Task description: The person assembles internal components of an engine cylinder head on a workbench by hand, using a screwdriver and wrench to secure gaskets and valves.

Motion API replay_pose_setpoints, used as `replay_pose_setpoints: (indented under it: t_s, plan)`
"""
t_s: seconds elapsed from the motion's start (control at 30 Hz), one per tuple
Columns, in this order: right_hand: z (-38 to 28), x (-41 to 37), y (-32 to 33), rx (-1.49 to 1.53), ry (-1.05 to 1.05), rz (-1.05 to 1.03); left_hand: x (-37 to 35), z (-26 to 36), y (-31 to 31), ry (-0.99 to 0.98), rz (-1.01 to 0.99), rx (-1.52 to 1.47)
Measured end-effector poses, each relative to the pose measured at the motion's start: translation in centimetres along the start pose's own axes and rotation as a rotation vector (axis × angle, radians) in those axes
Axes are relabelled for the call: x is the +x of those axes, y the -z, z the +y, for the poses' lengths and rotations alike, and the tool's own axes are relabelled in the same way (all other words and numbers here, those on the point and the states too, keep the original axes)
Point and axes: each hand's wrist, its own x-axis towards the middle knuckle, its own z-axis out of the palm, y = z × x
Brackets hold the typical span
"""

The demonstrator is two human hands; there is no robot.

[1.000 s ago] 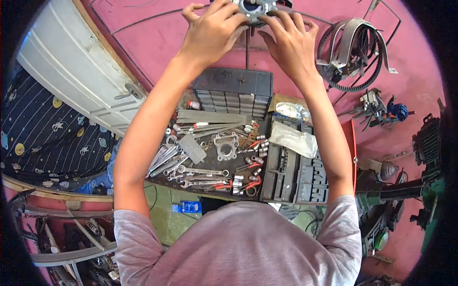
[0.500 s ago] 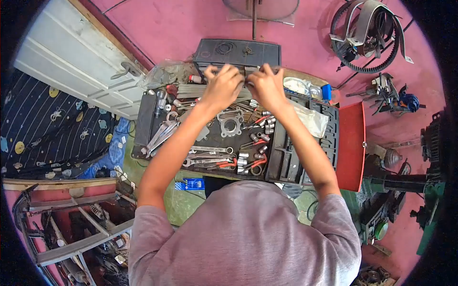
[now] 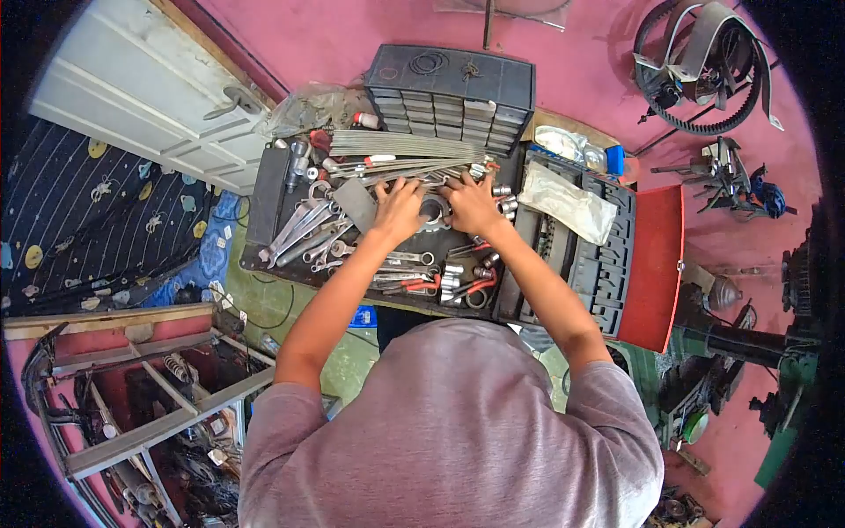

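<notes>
My left hand [image 3: 400, 209] is low over the middle of the crowded bench, its fingers bent down at the near edge of a bundle of long thin metal rods [image 3: 387, 144]. Just right of it, my right hand [image 3: 473, 204] curls its fingers toward the same spot. What lies under the fingertips of either hand is hidden. Between the hands shows a round-holed, lobed metal plate [image 3: 433, 211], partly covered. A flat grey plate [image 3: 355, 204] lies beside my left hand. Sockets [image 3: 508, 206] are close to my right hand.
A small-drawer cabinet [image 3: 458, 110] stands behind the rods. Combination wrenches [image 3: 299, 231] lie at left, red-handled pliers [image 3: 480, 286] at the front. An open red toolbox [image 3: 651, 264] is at right, with a clear plastic bag [image 3: 568, 204] over its tray. A white door [image 3: 150, 88] stands left.
Both hands have come down and toward me from in front of the drawer cabinet to the bench beside the lobed plate. The cabinet's drawers now show. The view has shifted slightly.
</notes>
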Motion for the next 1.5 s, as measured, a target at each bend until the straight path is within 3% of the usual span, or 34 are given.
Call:
replay_pose_setpoints:
  t_s: [0.7,1.3,1.5]
  plan:
    - [-0.8,-0.5,-0.3,0.017,0.026,-0.108,-1.6,0.4,-1.5,0.079,-0.121,-0.019]
    - [0.3,-1.6,-0.1,0.097,-0.017,0.023,-0.8,0.8,0.2,0.079,-0.061,-0.099]
    - [0.7,-2.0,2.5,0.028,-0.067,0.011,-0.3,1.3,1.9,0.011,0.058,-0.138]
